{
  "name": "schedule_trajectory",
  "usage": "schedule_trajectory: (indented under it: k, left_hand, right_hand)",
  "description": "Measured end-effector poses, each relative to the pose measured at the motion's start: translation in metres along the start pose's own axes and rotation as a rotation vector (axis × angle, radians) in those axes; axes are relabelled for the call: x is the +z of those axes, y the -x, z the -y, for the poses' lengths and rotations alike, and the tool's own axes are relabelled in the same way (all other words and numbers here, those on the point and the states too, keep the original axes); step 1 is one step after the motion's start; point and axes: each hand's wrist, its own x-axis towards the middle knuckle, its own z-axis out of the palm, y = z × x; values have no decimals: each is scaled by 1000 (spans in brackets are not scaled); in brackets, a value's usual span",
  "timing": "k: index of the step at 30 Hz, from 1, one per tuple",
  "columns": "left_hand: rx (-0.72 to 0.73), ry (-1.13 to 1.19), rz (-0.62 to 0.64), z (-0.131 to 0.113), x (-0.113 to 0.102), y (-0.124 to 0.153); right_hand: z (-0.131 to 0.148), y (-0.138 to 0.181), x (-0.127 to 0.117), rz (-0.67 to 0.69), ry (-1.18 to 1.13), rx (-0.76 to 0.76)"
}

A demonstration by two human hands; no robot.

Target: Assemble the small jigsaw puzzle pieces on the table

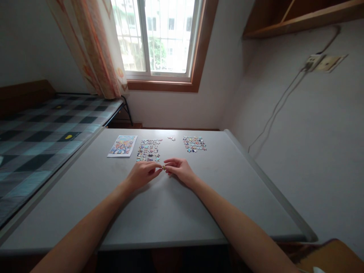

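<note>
Your left hand [143, 173] and right hand [181, 170] pinch one jigsaw piece [164, 167], fingertips nearly closed. Piece sits between, neither hand nearer; long axis unreadable. Piece rows [150, 155] just beyond left.

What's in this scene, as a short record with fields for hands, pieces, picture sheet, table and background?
Left hand: thumb and finger pinching small piece
Right hand: pinching the same small piece
Piece rows: just beyond left hand
Piece cluster: farther right
Loose pieces: between rows and cluster
Picture sheet: flat, left of rows
Table: grey
Background: window ahead, bed at left
</note>
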Motion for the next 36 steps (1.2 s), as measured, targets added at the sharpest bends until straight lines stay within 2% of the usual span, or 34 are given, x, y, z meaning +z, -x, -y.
schedule_trajectory:
  k: [18,22,30,36]
  left_hand:
    - [47,-26,-8,0,1,-1]
    - [17,-30,-35,1,0,-1]
    - [-26,-56,-45,1,-2,-2]
    - [-45,-45,-12,3,0,-1]
  right_hand:
    - [-2,-1,2,-32,49,-20]
    - [-1,-1,3,-56,66,-35]
    - [0,1,1,-136,432,-204]
    - [-4,0,0,-151,508,-249]
